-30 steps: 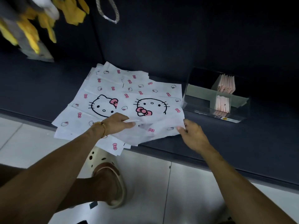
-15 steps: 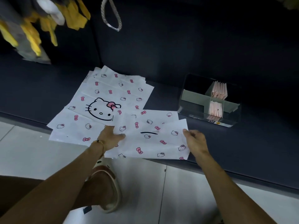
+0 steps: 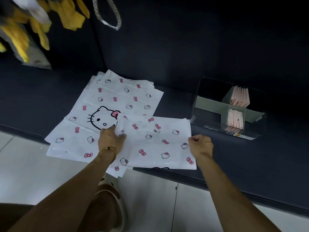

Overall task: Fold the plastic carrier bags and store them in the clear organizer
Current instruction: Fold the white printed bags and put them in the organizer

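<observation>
Two hands work at a folded bag (image 3: 158, 143), white with small pink bows and cat faces, which lies at the near edge of the dark table (image 3: 250, 161), its near edge slightly past the table's rim. The left hand (image 3: 111, 139) lies on the bag's left edge, fingers bent over the plastic and touching it; whether it pinches the sheet I cannot tell. A bead bracelet (image 3: 108, 150) circles that wrist. The right hand (image 3: 200, 144) is at the bag's right edge, its fingers curled into a loose fist against the plastic; whether any of the sheet is caught inside it is hidden.

Left of the folded bag, and partly under it, a pile of flat bags (image 3: 103, 104) of the same print spreads toward the far side, the top one showing a large cat face with a pink bow. To the right, apart from the bags, stands the clear organizer (image 3: 209, 108), divided by grey partitions; two of its compartments on the right hold upright rows of pale pink folded bags (image 3: 237, 108).

Yellow gloves (image 3: 70, 14) hang at the far left, and a woven loop (image 3: 108, 15) hangs beside them. Below the table are pale floor tiles (image 3: 158, 198) and a foot in a beige clog (image 3: 110, 203).
</observation>
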A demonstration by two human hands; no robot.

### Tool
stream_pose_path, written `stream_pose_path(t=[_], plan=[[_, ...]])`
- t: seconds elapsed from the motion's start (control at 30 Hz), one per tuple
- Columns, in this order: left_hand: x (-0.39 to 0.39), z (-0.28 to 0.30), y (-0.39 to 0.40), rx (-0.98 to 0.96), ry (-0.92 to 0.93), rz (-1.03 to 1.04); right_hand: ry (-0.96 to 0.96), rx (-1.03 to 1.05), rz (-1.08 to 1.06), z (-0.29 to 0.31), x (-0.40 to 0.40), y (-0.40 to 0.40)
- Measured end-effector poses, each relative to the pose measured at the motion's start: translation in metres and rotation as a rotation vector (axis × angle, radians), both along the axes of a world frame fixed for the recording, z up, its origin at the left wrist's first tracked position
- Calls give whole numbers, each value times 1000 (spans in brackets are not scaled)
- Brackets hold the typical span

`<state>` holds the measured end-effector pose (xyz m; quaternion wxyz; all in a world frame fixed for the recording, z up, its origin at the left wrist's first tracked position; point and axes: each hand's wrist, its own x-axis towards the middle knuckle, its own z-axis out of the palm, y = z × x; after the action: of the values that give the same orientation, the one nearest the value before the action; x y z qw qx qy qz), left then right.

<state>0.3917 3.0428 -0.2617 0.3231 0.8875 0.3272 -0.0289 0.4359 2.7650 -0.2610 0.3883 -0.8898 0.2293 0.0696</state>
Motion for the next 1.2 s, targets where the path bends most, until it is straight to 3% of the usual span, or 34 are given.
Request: stream_pose_path(t=[0.17, 0.27, 0.4, 0.73, 0.93, 1.03, 1.1, 1.2], plan=[[2, 5, -6, -166, -32, -34, 100, 273, -30, -1, -15, -4], [-3, 6, -20, -296, -80, -96, 85, 170, -39, -2, -35, -30], [2, 2, -61, -328, -72, -262, 50, 22, -155, 2, -45, -74], [45, -12, -106, 272, -26, -470, 15, -96, -172, -6, -23, -124], [56, -17, -112, 413, -20, -488, 20, -108, -145, -11, -13, -133], [51, -11, -117, 423, -119, -469, 32, -141, -130, -12, -10, -135], [38, -8, -124, 413, -296, -587, 38, -152, -135, -12, -9, -134], [1, -11, -137, 442, -458, -978, 49, -150, -138, -13, -9, -133]])
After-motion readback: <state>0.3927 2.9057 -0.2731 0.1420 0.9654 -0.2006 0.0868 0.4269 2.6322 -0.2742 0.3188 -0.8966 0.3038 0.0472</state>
